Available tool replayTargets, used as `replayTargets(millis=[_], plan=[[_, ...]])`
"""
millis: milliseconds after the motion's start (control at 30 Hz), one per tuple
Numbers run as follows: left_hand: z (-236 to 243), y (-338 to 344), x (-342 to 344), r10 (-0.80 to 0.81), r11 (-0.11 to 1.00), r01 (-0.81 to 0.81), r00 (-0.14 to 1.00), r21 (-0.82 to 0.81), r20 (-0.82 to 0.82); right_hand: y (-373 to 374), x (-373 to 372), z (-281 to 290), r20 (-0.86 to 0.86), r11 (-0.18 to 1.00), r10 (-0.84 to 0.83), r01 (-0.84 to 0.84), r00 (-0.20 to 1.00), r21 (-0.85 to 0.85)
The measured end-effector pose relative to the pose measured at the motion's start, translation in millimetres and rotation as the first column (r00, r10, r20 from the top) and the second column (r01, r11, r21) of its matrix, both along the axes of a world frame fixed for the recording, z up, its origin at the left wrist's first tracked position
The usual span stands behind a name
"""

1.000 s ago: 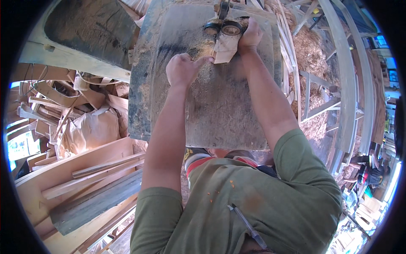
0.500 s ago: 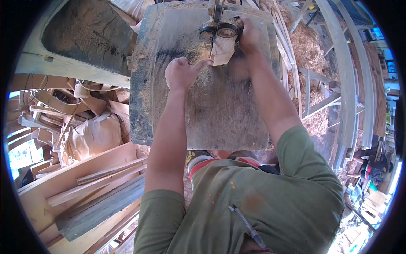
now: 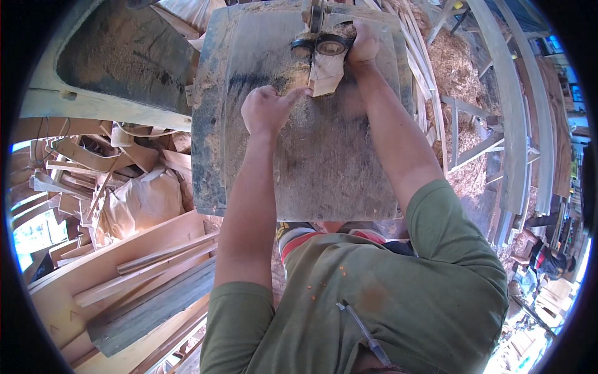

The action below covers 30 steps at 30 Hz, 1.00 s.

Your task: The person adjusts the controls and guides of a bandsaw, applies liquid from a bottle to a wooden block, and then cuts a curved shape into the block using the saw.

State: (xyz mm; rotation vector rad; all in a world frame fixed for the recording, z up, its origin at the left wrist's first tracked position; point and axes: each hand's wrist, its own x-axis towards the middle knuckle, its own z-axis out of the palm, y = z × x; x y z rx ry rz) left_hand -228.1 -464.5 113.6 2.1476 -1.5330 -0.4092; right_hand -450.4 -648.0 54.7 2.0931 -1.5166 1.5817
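Note:
A pale wood block [image 3: 327,75] lies on the sawdust-covered machine table [image 3: 311,162], its far part under the dark round guides [image 3: 331,45] of what looks like a band saw. My left hand [image 3: 266,110] is closed, its thumb stretched to the block's near left corner and the other fingers curled. On the block's far right side rests my right hand [image 3: 364,47], closed against it beside the guides; its fingertips are partly hidden. The blade itself is hard to make out at the narrow upright guide post [image 3: 316,19].
The pale machine frame [image 3: 124,103] stands left of the table. Wood offcuts [image 3: 93,156] and long boards [image 3: 149,268] are piled on the left. Thin strips [image 3: 423,81], wood shavings [image 3: 451,62] and long curved beams [image 3: 507,106] lie to the right.
My right hand has shifted slightly farther from me along the block. The block has edged a little toward the guides; my left thumb stays at its corner.

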Motion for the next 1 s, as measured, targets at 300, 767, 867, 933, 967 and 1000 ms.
replayTargets(millis=[300,767,867,933,967,1000], plan=[[-2,0,-2,-0.008,0.996,0.01,1.0,-0.094,0.026,2,3,3,0.022,0.997,-0.066,0.065,0.998,0.038],[-5,0,2,0.008,1.0,-0.009,0.998,-0.022,-0.065,-4,4,-10,0.065,0.991,-0.12,0.115,0.991,0.075],[-10,1,5,0.01,0.999,-0.014,0.996,-0.048,-0.084,-1,5,-5,0.164,0.989,-0.023,-0.002,0.986,0.147],[-10,0,4,0.004,0.999,-0.009,0.996,-0.048,-0.087,-1,4,-3,0.238,0.984,0.024,-0.065,0.971,0.167],[-10,-1,3,0.007,0.999,-0.011,0.997,-0.04,-0.079,-1,3,-3,0.257,0.983,0.032,-0.077,0.966,0.166],[-9,-2,2,0.009,0.999,-0.011,0.998,-0.034,-0.068,-1,4,-2,0.278,0.982,0.041,-0.089,0.96,0.165]])
